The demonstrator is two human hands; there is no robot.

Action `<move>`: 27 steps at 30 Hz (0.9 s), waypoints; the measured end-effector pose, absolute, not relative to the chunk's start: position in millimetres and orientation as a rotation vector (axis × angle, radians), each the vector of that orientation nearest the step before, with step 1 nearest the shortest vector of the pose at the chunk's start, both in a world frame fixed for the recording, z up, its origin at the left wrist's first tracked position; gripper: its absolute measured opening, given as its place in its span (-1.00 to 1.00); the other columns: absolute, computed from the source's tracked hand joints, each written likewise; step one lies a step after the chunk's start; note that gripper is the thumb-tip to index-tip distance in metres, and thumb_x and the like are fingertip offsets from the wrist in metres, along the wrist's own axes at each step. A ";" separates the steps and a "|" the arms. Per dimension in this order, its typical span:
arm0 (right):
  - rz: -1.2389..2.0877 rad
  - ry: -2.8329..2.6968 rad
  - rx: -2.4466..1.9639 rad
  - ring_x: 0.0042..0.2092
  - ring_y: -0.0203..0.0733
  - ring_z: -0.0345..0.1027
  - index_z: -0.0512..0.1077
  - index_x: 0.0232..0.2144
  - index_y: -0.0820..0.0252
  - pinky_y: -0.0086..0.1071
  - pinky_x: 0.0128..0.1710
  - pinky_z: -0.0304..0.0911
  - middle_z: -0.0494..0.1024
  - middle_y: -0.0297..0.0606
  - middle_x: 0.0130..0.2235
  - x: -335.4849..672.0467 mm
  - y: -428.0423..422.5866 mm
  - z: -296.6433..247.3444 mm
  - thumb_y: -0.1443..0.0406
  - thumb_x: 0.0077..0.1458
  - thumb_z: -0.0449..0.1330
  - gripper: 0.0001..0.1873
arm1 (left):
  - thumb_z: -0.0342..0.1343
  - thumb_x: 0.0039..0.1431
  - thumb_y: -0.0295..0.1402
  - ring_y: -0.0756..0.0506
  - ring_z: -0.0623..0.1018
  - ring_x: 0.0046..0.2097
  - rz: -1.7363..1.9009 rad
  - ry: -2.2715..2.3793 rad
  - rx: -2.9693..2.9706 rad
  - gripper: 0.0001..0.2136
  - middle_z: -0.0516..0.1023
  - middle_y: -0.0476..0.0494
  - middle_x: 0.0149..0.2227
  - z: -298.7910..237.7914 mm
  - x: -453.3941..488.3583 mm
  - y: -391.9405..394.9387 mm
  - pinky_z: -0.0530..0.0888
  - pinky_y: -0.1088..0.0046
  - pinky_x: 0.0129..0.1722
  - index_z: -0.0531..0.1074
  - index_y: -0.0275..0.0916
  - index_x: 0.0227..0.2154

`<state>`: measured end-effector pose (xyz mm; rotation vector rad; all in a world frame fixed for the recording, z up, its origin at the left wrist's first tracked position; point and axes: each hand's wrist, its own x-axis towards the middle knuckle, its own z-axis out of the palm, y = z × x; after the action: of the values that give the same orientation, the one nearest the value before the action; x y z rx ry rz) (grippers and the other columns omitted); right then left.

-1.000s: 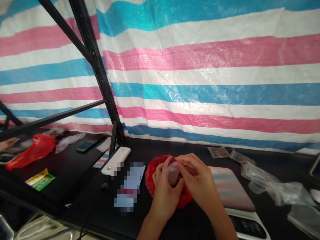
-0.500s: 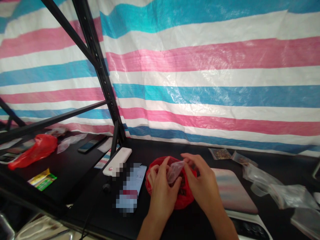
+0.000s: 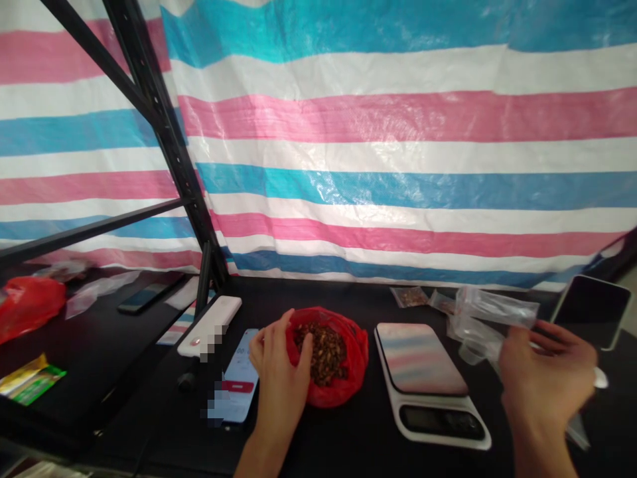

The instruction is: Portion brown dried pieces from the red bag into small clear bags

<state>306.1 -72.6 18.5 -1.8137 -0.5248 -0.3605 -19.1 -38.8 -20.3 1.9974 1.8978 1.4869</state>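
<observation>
My left hand is at the left rim of a red plastic bag, thumb over the opening and fingers apart. Small brown dried pieces fill the bag, which stands open with its edge rolled out. Off to the right, my right hand pinches a clear zip bag between its fingers, above other clear bags. Between the hands lies a white kitchen scale with a shiny plate and a dark display.
Two small filled bags lie at the back. A clear plastic cup and a dark-screened device are at right. On the left are a lit phone, a white oblong device, a black rack post and a yellow-green packet.
My right hand has moved from over the red bag to the far right. My left hand has shifted to the bag's left rim. The small clear bag between them is gone from there.
</observation>
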 end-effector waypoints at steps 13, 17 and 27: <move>-0.322 -0.609 -2.122 0.03 0.35 0.40 0.39 0.16 0.24 -0.04 -0.34 0.20 0.54 0.17 -0.07 338.3 -108.7 28.0 0.17 0.06 0.08 -0.39 | -0.01 0.32 -0.33 -0.30 0.36 0.08 1.459 1.799 2.056 -0.66 0.54 -0.21 0.00 -16.8 11.9 -56.6 0.28 -0.05 0.14 0.41 -0.15 0.11; -0.424 -0.966 -1.936 -0.21 0.13 0.44 0.52 -0.01 0.27 -0.09 -0.23 0.30 0.54 0.02 -0.23 316.7 -88.4 30.8 0.20 0.10 0.02 -0.51 | -0.02 0.31 -0.38 -0.31 0.34 0.07 1.469 1.905 2.030 -0.68 0.55 -0.21 -0.03 -15.1 15.4 -57.0 0.29 -0.03 0.09 0.42 -0.18 0.09; -0.138 -1.727 -2.070 0.04 0.12 0.46 0.64 -0.19 0.12 -0.04 0.08 0.28 0.66 -0.12 -0.05 277.9 -2.2 2.8 0.20 0.25 0.00 -0.60 | 0.00 0.27 -0.48 -0.21 0.50 -0.14 1.650 1.831 2.054 -0.79 0.58 -0.12 -0.31 -7.0 21.0 -61.6 0.34 0.15 -0.03 0.52 -0.17 -0.16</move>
<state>277.9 -2.2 2.8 -2.0703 -1.7267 -0.1381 21.0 -61.6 -7.0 2.0535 1.8314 1.6499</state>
